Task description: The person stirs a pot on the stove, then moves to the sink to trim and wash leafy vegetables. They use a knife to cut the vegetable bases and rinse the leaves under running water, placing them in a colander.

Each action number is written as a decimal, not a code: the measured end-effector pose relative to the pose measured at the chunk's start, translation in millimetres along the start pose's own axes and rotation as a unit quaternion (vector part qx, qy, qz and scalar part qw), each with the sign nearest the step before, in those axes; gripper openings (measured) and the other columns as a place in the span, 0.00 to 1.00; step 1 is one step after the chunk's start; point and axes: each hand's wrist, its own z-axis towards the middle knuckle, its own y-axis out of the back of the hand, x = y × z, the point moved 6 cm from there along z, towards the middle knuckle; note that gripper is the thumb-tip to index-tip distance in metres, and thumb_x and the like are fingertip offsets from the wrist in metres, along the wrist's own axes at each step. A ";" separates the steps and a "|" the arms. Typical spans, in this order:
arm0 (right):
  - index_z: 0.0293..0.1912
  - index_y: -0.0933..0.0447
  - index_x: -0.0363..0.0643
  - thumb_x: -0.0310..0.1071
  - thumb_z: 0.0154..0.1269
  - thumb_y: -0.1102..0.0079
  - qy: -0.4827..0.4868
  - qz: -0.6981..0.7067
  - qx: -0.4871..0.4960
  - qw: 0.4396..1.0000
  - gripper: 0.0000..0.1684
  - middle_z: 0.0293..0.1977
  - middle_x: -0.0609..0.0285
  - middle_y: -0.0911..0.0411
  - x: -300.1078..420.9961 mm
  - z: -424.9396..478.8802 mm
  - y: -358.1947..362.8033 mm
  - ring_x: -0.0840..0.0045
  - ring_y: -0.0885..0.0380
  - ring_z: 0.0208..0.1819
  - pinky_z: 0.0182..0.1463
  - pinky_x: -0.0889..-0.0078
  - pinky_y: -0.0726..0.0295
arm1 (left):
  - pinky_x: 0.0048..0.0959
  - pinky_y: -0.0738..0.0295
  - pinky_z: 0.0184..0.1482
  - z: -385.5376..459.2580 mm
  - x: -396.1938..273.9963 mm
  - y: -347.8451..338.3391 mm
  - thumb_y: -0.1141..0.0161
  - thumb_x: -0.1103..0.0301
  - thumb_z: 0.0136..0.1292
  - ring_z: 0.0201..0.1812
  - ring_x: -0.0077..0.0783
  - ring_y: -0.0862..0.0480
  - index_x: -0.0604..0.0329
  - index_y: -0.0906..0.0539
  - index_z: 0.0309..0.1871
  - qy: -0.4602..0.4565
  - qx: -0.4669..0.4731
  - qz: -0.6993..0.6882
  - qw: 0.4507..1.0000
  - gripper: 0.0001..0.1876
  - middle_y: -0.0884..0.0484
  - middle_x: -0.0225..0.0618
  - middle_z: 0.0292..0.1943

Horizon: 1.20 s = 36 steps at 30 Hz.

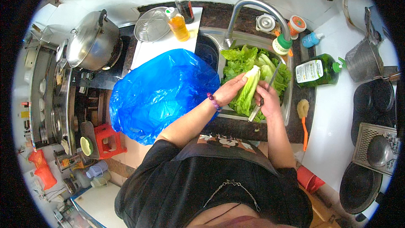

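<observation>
My left hand (232, 89), with a purple beaded bracelet at its wrist, holds a lettuce head (248, 85) whose pale stem end points up. Close on its right, my right hand (268, 98) grips a knife (274, 76); the blade slants up to the right and the handle points down towards me. The fingers of that hand also lie near the lettuce. Below both hands, green lettuce leaves (239, 56) fill the steel sink basin (287, 101). A large blue plastic bag (158, 91) lies left of my left forearm.
A curved faucet (256, 1) with a green-and-white nozzle arches over the basin. Oil (178, 27) and dark sauce (185, 8) bottles stand behind the bag. A green detergent bottle (316, 71) and orange-handled brush (304, 123) lie right. A large steel pot (93, 41) sits on the stove.
</observation>
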 end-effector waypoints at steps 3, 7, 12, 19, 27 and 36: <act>0.40 0.27 0.38 0.32 0.60 0.44 0.019 -0.079 -0.015 0.997 0.10 0.21 0.70 0.31 -1.7 1.9 8.2 0.90 0.36 0.17 0.17 0.87 0.40 | 0.24 0.38 0.59 3.1 7.3 13.2 0.56 0.52 0.69 0.58 0.30 0.30 0.65 0.36 0.63 -0.034 -0.064 0.170 0.983 0.28 0.29 0.44 0.57; 0.34 0.26 0.41 0.30 0.56 0.41 0.045 -0.174 -0.051 0.982 0.06 0.16 0.70 0.32 0.0 1.8 9.5 0.88 0.38 0.13 0.16 0.84 0.40 | 0.28 0.35 0.58 -7.7 -13.6 -1.3 0.44 0.51 0.61 0.56 0.38 0.27 0.69 0.37 0.62 -0.048 -0.083 0.271 0.958 0.34 0.28 0.51 0.55; 0.33 0.27 0.40 0.31 0.56 0.40 0.031 -0.152 -0.013 0.988 0.07 0.15 0.70 0.33 6.8 -0.7 8.6 0.88 0.38 0.13 0.17 0.84 0.41 | 0.29 0.33 0.56 -3.6 -11.2 11.3 0.35 0.53 0.53 0.53 0.36 0.26 0.70 0.39 0.63 -0.021 -0.040 0.366 0.930 0.40 0.27 0.52 0.53; 0.31 0.22 0.40 0.34 0.51 0.39 -0.009 -0.464 0.062 0.884 0.08 0.22 0.67 0.24 39.7 -5.7 28.3 0.85 0.28 0.23 0.30 0.80 0.29 | 0.30 0.34 0.57 -11.0 -23.3 33.4 0.45 0.58 0.60 0.54 0.37 0.25 0.63 0.33 0.61 0.036 0.101 0.468 0.877 0.28 0.26 0.48 0.54; 0.30 0.22 0.36 0.32 0.51 0.39 -0.024 -0.488 0.065 0.870 0.08 0.21 0.69 0.26 65.5 -14.2 46.9 0.87 0.30 0.23 0.27 0.80 0.32 | 0.32 0.33 0.55 -23.9 -41.5 53.4 0.51 0.57 0.65 0.53 0.36 0.25 0.64 0.33 0.60 0.061 0.151 0.447 0.880 0.25 0.25 0.48 0.52; 0.44 0.24 0.38 0.34 0.52 0.34 0.127 -0.370 -0.007 0.920 0.19 0.32 0.65 0.22 55.2 -12.1 2.3 0.86 0.28 0.27 0.31 0.80 0.29 | 0.24 0.37 0.59 -13.4 -21.8 16.1 0.51 0.58 0.68 0.54 0.24 0.29 0.67 0.34 0.61 0.009 0.010 0.021 1.000 0.25 0.26 0.37 0.53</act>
